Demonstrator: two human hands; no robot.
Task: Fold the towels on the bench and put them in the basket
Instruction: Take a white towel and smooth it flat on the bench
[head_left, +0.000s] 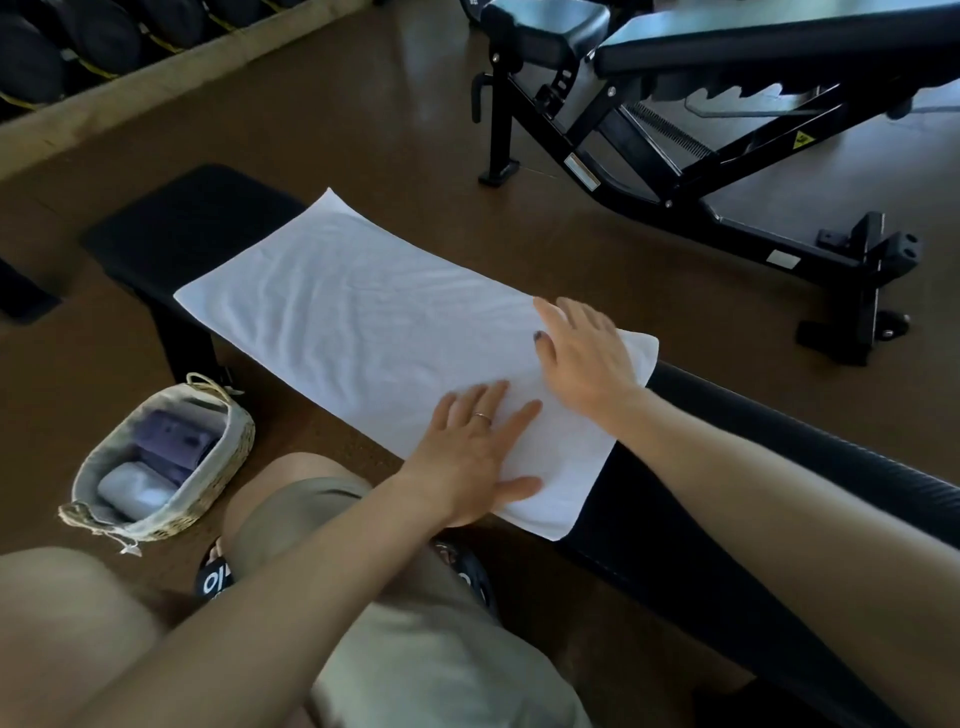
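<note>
A white towel lies spread flat along the black padded bench, running from far left to near right. My left hand presses flat on the towel's near right part, fingers straight. My right hand lies flat on the towel's right end, fingers spread. On the floor to the left of my knees stands a woven basket with a grey lining. It holds a folded purple towel and a rolled pale towel.
A black adjustable gym bench stands on the brown floor behind the flat bench. A rack of dark dumbbells runs along the top left. My knees in beige shorts and black sandals are below.
</note>
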